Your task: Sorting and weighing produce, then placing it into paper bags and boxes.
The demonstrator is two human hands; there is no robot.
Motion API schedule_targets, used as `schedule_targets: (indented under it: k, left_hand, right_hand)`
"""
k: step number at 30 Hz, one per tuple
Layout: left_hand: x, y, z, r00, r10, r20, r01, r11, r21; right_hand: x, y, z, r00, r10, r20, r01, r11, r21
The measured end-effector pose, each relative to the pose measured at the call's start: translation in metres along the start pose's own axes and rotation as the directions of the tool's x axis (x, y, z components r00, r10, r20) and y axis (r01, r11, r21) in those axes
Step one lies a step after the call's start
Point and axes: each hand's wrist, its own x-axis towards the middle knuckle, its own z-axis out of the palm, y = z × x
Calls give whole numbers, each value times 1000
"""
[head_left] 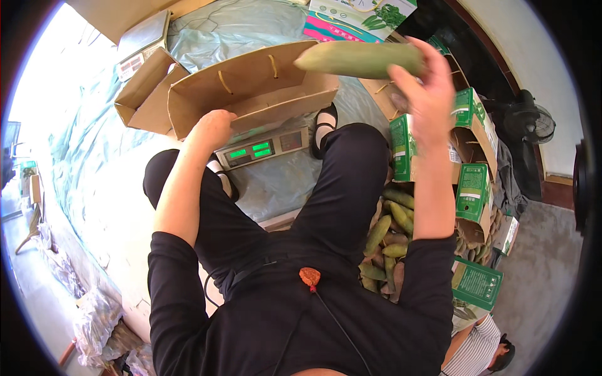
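Radish [360, 59] juts leftward from the right-hand grip [429, 94] (clamped around its end).

2 lit windows [261, 149] glow on the scale [291, 141], green figures in both, too small for me to read from here. White print covers the green box [473, 199] over on the right and the green panel [478, 282] below it. Larger white characters run along the pink band [326, 29] of the carton [345, 12] at the back; none comes clear.
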Motion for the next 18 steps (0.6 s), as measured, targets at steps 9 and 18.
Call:
schedule_targets:
  k: [9, 18]
  left_hand:
    - [3, 0, 2, 1000, 14, 15, -14, 999, -41]
    - [8, -4, 7, 993, 120, -8, -120, 992, -45]
  right_hand:
    - [29, 123, 110, 961, 45, 271, 65, 922, -382]
    - [48, 110, 48, 914, 197, 354, 8, 866, -500]
